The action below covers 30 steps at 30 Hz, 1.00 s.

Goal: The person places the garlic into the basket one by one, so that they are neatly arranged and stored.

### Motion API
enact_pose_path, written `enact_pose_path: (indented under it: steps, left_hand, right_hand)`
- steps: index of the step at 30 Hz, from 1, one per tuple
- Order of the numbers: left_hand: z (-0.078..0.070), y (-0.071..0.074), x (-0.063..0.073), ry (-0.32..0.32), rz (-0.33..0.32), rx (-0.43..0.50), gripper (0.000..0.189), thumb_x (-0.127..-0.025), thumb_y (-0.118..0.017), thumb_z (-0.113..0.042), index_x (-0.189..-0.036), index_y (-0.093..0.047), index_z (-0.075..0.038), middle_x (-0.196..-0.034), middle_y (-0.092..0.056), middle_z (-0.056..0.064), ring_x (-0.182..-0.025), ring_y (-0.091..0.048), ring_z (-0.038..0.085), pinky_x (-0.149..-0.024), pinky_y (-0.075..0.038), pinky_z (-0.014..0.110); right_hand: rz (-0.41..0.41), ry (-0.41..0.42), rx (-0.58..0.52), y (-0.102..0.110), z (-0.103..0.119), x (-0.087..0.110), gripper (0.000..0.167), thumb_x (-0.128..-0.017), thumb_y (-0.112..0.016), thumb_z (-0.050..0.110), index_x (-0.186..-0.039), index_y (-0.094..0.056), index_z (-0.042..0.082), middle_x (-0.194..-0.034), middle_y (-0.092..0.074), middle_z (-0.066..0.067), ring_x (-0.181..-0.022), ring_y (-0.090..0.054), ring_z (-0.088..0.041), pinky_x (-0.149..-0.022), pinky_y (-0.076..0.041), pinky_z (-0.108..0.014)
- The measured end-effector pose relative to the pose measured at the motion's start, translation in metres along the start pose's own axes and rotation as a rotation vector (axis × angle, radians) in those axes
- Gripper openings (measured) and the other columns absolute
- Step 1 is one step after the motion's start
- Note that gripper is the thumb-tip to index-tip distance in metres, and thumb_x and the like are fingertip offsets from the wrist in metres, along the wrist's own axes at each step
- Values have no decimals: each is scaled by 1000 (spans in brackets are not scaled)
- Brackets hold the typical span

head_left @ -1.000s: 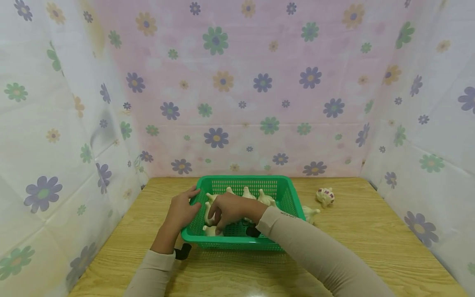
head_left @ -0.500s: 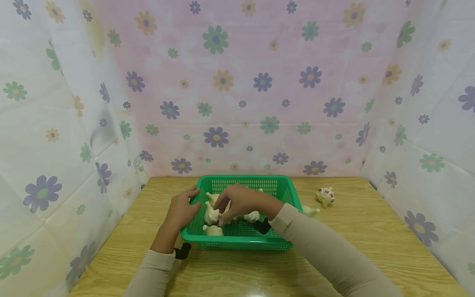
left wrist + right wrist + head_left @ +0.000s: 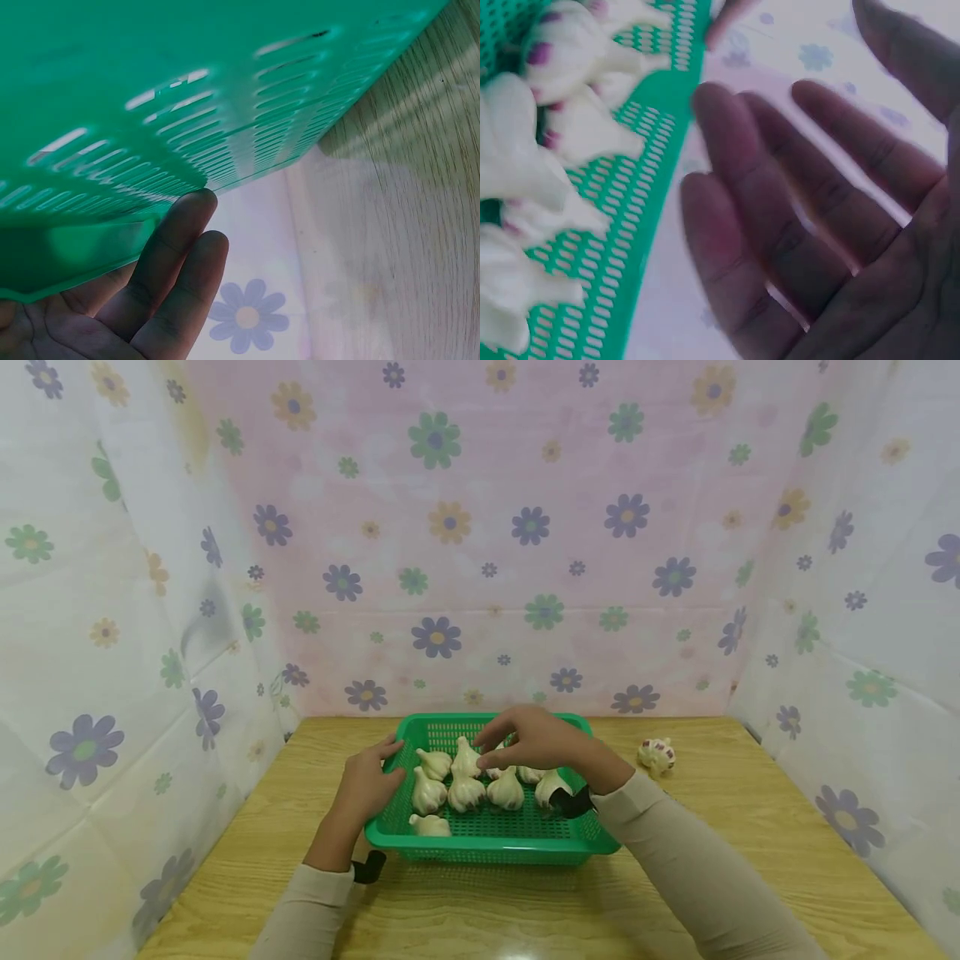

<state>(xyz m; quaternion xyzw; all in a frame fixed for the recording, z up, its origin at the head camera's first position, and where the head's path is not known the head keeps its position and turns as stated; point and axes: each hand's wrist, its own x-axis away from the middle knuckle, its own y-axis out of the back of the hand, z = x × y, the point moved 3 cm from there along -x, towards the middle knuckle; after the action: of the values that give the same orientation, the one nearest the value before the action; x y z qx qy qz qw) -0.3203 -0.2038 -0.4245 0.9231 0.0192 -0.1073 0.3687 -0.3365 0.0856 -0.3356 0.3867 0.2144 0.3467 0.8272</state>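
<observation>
A green plastic basket (image 3: pixel 487 845) holds several garlic bulbs (image 3: pixel 506 789), mostly in two rows, their stems pointing back. One bulb (image 3: pixel 430 826) lies on its side at the front left corner. My left hand (image 3: pixel 367 785) holds the basket's left rim, thumb inside; the left wrist view has its fingers (image 3: pixel 180 277) against the outside of the slotted wall. Above the back right part of the basket hovers my right hand (image 3: pixel 543 743), with nothing in it. The right wrist view shows its fingers (image 3: pixel 780 240) spread and relaxed, beside the basket's rim (image 3: pixel 641 277).
Another garlic bulb (image 3: pixel 657 756) with purple patches lies on the wooden table (image 3: pixel 750 835), right of the basket. Flower-printed cloth (image 3: pixel 480 568) walls off the back and both sides. Black wrist mounts (image 3: pixel 573 802) stick out at both cuffs.
My right hand has risen from the bulbs at the front left and moved right and back, uncovering the rows. The left hand stays on the rim.
</observation>
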Motion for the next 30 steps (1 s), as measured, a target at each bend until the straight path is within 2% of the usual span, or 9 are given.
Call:
enact_pose_path:
  steps: [5, 12, 15, 19, 24, 30]
  left_hand:
    - [-1, -1, -1, -2, 6, -1, 54, -97, -62, -12, -150, -56, -9, -164, -41, 8, -38, -29, 11, -40, -36, 23]
    - [0, -1, -1, 27, 17, 4, 54, -97, -61, -13, -151, -56, -11, -165, -40, 4, -39, -28, 11, -41, -37, 23]
    - [0, -1, 0, 31, 18, 8, 54, -97, -61, -13, -151, -56, -11, -165, -40, 5, -39, -28, 12, -41, -36, 23]
    - [0, -2, 0, 27, 20, 5, 54, -97, -61, -13, -151, -56, -11, -165, -40, 5, -39, -28, 11, -41, -36, 23]
    - [-2, -2, 1, 31, 20, 7, 54, -96, -61, -13, -151, -56, -11, -165, -40, 5, -38, -30, 11, -40, -37, 23]
    - [-3, 0, 1, 23, 27, 4, 55, -97, -61, -12, -151, -54, -9, -166, -39, 7, -39, -30, 11, -40, -36, 22]
  right_hand:
    - [-78, -85, -14, 17, -13, 18, 37, -99, -68, 44, -129, -74, 23, -133, -70, -4, -89, -76, -17, -85, -60, -37]
    - [-197, -147, -53, 32, -32, 46, 36, -100, -67, 44, -128, -73, 22, -127, -72, -3, -90, -75, -16, -76, -61, -35]
    - [-224, -159, -85, 35, -38, 60, 38, -101, -66, 43, -130, -72, 19, -131, -70, -6, -93, -75, -16, -81, -61, -39]
    - [-298, -154, -95, 38, -47, 81, 38, -102, -65, 41, -131, -71, 19, -133, -69, -7, -93, -75, -15, -87, -60, -44]
    - [-422, -145, -64, 38, -58, 105, 35, -103, -63, 41, -130, -71, 22, -130, -69, -4, -95, -74, -16, -84, -60, -41]
    - [-506, -158, -59, 43, -70, 127, 30, -103, -63, 37, -129, -72, 25, -128, -70, -3, -98, -75, -21, -79, -61, -40]
